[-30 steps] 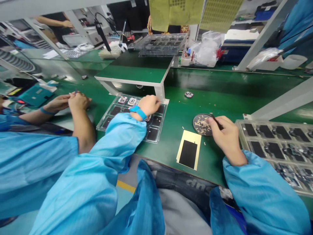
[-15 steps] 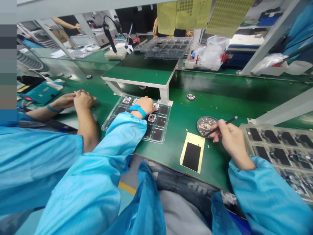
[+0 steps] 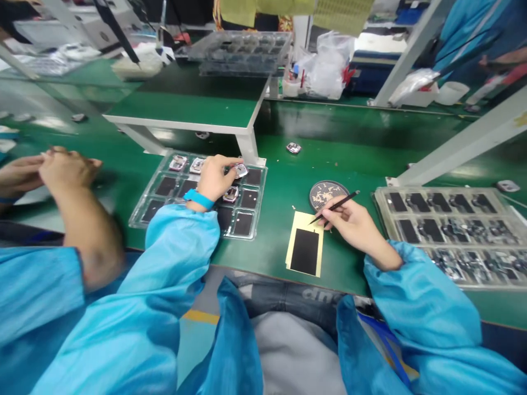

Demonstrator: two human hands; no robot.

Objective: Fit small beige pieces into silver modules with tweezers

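My left hand (image 3: 216, 178) reaches over a clear plastic tray (image 3: 257, 207), thumb and forefinger closed on a small silver electronic module (image 3: 240, 170) at the tray's back right. Another such module (image 3: 230, 193) sits in the tray just below my fingers, and more lie to the left. My right hand (image 3: 349, 219) grips black tweezers (image 3: 338, 204) like a pen. Their tip is over the top of a yellow backing sheet (image 3: 302, 220) that carries a black rectangle (image 3: 304, 251). Behind the tweezers stands a round dark dish (image 3: 319, 189) of tiny beige pieces.
A green-topped riser (image 3: 197, 101) stands behind the tray. One loose module (image 3: 293, 148) lies on the green bench. At the right is a larger tray (image 3: 381, 216) filled with dark parts. A co-worker's hands (image 3: 68, 170) are at the left.
My view has shifted right. My left hand now pinches the module at the tray's back right. The tweezers' tip has moved from the dish's edge to over the yellow sheet.
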